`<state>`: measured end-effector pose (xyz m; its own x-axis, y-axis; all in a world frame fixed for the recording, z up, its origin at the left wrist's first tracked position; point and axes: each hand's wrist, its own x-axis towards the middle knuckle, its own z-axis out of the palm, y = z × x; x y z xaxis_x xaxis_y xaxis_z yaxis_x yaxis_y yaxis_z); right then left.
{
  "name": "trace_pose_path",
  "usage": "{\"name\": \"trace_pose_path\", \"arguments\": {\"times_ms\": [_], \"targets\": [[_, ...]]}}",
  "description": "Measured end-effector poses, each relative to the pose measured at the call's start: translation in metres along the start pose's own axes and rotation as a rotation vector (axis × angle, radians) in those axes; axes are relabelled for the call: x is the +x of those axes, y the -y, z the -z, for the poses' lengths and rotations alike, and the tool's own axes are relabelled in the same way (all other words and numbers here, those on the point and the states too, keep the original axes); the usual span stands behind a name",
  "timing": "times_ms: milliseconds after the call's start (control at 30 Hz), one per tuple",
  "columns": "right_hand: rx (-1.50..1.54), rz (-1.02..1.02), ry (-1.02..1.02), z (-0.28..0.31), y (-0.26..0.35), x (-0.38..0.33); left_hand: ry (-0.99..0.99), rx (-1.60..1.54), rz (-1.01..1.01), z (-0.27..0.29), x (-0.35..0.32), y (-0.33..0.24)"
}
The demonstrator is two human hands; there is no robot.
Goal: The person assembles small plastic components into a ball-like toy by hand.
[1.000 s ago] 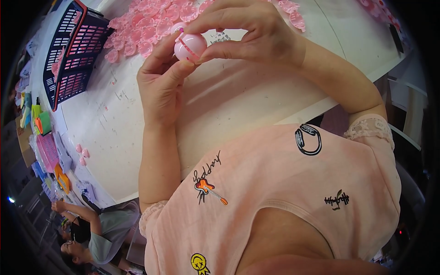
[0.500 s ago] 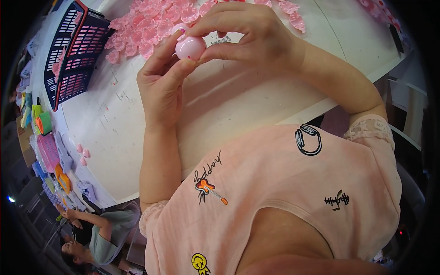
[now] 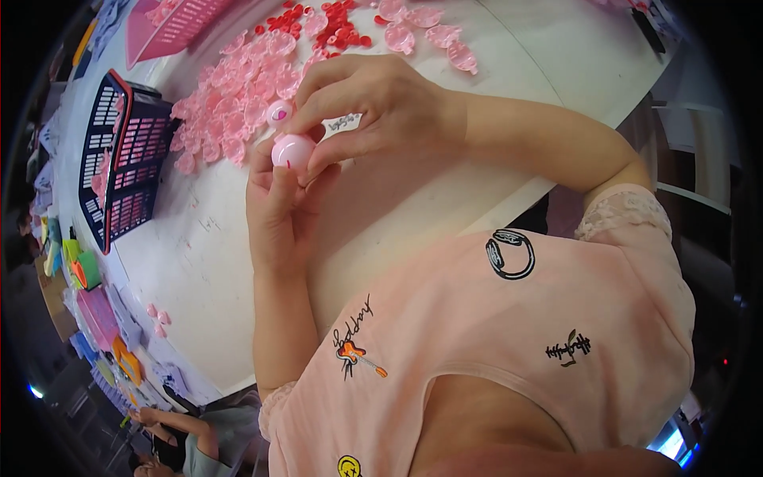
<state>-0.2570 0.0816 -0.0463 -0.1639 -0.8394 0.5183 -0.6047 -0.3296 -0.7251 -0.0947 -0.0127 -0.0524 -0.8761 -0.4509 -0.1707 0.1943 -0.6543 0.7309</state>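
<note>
A glossy pale pink plastic ball (image 3: 291, 153) is held between my two hands above the white table. My left hand (image 3: 278, 211) is closed around it from below, the thumb pressed against its near side. My right hand (image 3: 389, 107) pinches it from the right with thumb and fingers. Just beyond the ball shows a smaller round pink piece (image 3: 278, 113) with a magenta heart mark; my fingers hide whether the two are joined. Behind my hands lies a heap of translucent pink plastic pieces (image 3: 230, 95).
A dark blue basket (image 3: 131, 163) with pink pieces stands at the left, a pink basket (image 3: 171, 32) beyond it. Small red parts (image 3: 342, 28) lie at the far side. Several loose pink pieces (image 3: 159, 316) rest near the left edge. Another person (image 3: 191, 437) sits at lower left.
My view has shifted, bringing the red parts and pink basket into sight. My hands have turned the ball, and the heart-marked piece now shows more fully. Both hands keep hold.
</note>
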Motion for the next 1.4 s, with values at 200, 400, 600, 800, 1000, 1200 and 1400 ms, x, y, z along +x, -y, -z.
{"name": "trace_pose_path", "arguments": {"times_ms": [200, 400, 600, 800, 1000, 1200, 1400], "targets": [[-0.153, -0.061, -0.086, 0.037, -0.017, 0.023, -0.05, 0.122, -0.088, 0.012, 0.004, -0.004], [-0.808, -0.181, 0.253, 0.067, -0.006, 0.035, -0.066, 0.108, -0.131, 0.017, 0.003, -0.012], [-1.029, -0.044, 0.256, 0.039, -0.066, 0.022, -0.095, 0.108, -0.102, 0.021, 0.013, -0.005], [-0.826, 0.053, 0.096, 0.047, -0.039, 0.018, -0.019, 0.086, -0.085, 0.008, 0.002, -0.008], [-0.718, 0.2, 0.158, 0.019, -0.024, 0.004, -0.04, 0.105, -0.074, 0.006, 0.001, -0.01], [-0.712, 0.257, 0.276, 0.014, -0.008, 0.003, -0.043, 0.128, -0.102, 0.008, 0.002, -0.014], [-0.637, 0.14, 0.352, 0.015, 0.001, 0.003, -0.044, 0.119, -0.092, 0.01, 0.004, -0.014]]}}
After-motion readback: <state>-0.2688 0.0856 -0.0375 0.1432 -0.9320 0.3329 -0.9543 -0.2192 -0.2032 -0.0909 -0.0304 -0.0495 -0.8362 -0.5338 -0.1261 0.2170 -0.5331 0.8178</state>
